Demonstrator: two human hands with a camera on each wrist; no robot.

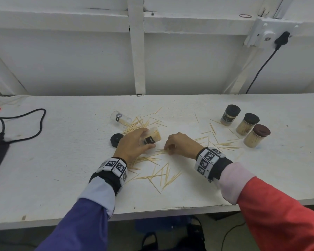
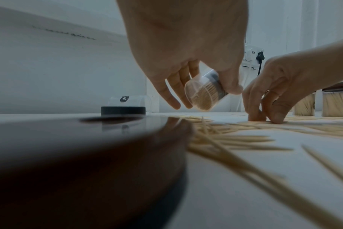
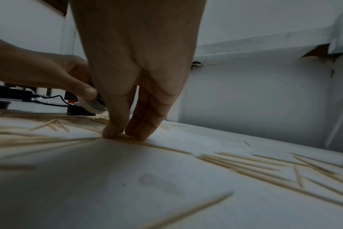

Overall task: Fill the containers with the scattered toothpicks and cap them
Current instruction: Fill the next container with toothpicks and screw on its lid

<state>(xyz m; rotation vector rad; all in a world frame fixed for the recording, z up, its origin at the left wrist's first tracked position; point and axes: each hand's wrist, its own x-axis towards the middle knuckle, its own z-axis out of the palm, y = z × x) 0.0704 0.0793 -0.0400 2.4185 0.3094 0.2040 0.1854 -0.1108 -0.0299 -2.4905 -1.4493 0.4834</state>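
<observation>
The left hand point(image 1: 132, 144) has its fingers and thumb curled round a clear container point(image 1: 150, 139), holding it tilted just above the table point(image 1: 71, 160), mouth turned toward the other hand. It looks nearly packed with toothpicks already, their tips showing at the opening. Just beside it the right hand point(image 1: 181, 144) is down on the surface, thumb and fingertips point(image 3: 125, 133) drawn close together on a small bunch of toothpicks point(image 1: 159, 151); whether they are lifted yet or only pressed against the table, I cannot tell.

More loose toothpicks point(image 1: 161, 175) lie fanned out near the front edge, others behind the left hand and off to the right. A black cap point(image 1: 117, 140) sits flat just left of the held container, and an empty clear container point(image 1: 120, 118) lies on its side behind it. Well to the right stand three capped containers point(image 1: 246, 125), full.

These sticks would be light, stiff and thin, lying flush on a smooth top, so I would expect them to skate away rather than rise. Raking several parallel and pinching them mid-length seems the surest hold. The plastic tub looks slick and light; a grip round its waist, as now, should keep it from spilling.
</observation>
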